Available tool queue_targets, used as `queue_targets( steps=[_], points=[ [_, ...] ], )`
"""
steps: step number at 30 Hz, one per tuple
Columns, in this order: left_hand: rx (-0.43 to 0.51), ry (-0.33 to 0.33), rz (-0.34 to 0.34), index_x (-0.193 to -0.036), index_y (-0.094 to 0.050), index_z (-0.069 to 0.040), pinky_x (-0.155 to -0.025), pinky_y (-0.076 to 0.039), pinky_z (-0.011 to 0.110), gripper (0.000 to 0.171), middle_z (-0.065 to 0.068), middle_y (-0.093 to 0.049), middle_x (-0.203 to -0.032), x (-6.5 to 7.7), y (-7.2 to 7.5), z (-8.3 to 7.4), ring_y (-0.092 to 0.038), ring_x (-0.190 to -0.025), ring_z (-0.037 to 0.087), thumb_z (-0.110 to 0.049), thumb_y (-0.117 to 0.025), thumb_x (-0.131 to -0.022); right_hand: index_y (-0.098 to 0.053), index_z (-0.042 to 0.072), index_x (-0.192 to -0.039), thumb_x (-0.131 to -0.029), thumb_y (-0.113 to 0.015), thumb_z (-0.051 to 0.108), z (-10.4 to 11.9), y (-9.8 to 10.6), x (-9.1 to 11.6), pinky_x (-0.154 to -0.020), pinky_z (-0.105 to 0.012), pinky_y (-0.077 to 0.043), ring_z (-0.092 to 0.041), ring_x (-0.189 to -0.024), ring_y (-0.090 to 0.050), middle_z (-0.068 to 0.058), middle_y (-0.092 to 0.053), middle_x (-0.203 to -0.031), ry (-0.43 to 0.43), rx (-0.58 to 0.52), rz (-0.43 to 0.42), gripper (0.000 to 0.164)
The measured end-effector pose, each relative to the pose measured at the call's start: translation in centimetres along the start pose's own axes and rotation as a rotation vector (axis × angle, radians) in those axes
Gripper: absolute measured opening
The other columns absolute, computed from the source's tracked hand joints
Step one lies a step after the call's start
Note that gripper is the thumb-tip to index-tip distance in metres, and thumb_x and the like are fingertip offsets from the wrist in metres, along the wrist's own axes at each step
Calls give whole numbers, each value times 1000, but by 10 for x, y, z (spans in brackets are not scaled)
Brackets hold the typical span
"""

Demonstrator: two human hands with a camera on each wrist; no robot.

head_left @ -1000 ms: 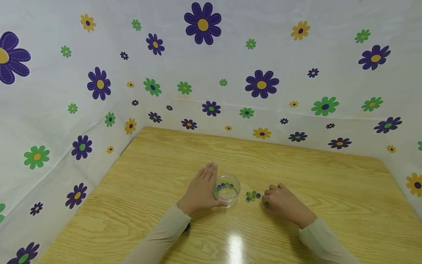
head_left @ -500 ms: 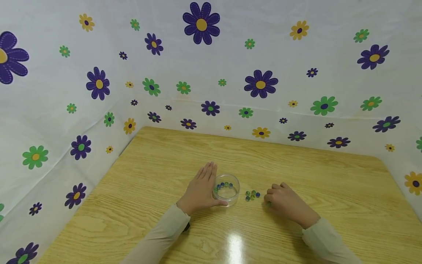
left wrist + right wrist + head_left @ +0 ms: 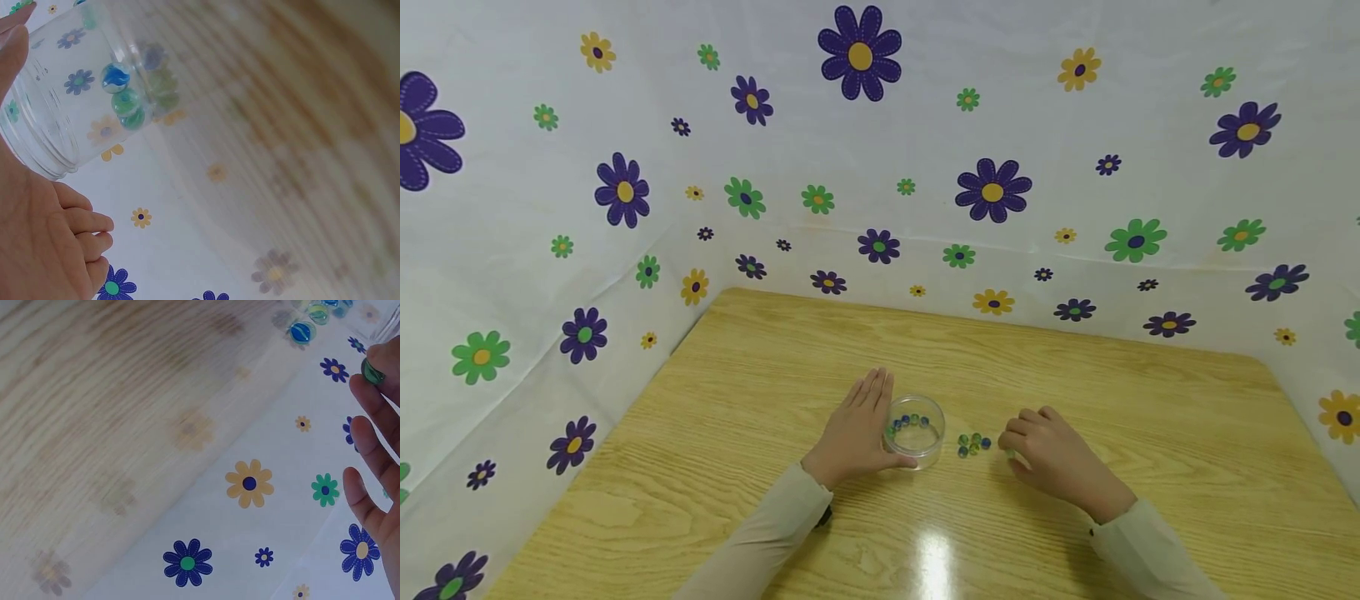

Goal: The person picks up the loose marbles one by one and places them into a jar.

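Wood-grain tabletop point(image 3: 760, 350): clear jar point(image 3: 917, 442) is seemingly steadied by left hand point(image 3: 853, 433), fingers straight, while green marble point(image 3: 372, 372) is pinched by right hand point(image 3: 1055, 458), loose marbles point(image 3: 975, 439) beside it.

Long, pale, plain sleeves point(image 3: 763, 533) — hands point(image 3: 852, 435) bare

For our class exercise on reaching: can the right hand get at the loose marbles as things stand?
Probably yes: the right hand is beside the loose marbles, nothing visible between them, though it pinches a green marble.
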State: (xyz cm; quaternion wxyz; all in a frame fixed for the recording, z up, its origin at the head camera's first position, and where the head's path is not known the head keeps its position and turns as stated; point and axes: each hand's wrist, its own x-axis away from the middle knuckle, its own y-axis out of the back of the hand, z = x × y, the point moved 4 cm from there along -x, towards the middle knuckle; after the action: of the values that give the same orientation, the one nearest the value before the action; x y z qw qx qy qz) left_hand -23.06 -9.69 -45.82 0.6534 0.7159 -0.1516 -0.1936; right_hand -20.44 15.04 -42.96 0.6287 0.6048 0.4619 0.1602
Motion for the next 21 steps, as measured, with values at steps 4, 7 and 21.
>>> queue_targets(
  steps=[4, 7, 21],
  points=[
    [0, 0, -1, -148, -16, 6, -119, -18, 42, 120, 21, -19, -155, 0, 0, 0, -16, -146, 31, -75, -59, -71, -68, 16, -79, -62, -83, 15, 1, 6, -3, -63, -30, -42, -13, -73, -55, 5, -65, -78, 9, 2, -74, 23],
    [2, 1, 0, -148, -16, 6, -119, -18, 41, 120, 21, -19, -155, 1, 1, -1, -16, -146, 31, -75, -59, -71, -68, 16, -79, -61, -83, 14, 2, 10, -4, -64, -30, -43, -13, -74, -56, 5, -66, -79, 12, -3, -122, 24],
    [-9, 6, 11, -148, -15, 6, -120, -17, 40, 120, 21, -19, -155, 0, 2, -1, -15, -146, 30, -74, -59, -71, -67, 13, -83, -57, -82, 10, 8, 29, -22, -66, -32, -45, -15, -75, -57, 2, -66, -81, 75, -30, -290, 30]
  ],
)
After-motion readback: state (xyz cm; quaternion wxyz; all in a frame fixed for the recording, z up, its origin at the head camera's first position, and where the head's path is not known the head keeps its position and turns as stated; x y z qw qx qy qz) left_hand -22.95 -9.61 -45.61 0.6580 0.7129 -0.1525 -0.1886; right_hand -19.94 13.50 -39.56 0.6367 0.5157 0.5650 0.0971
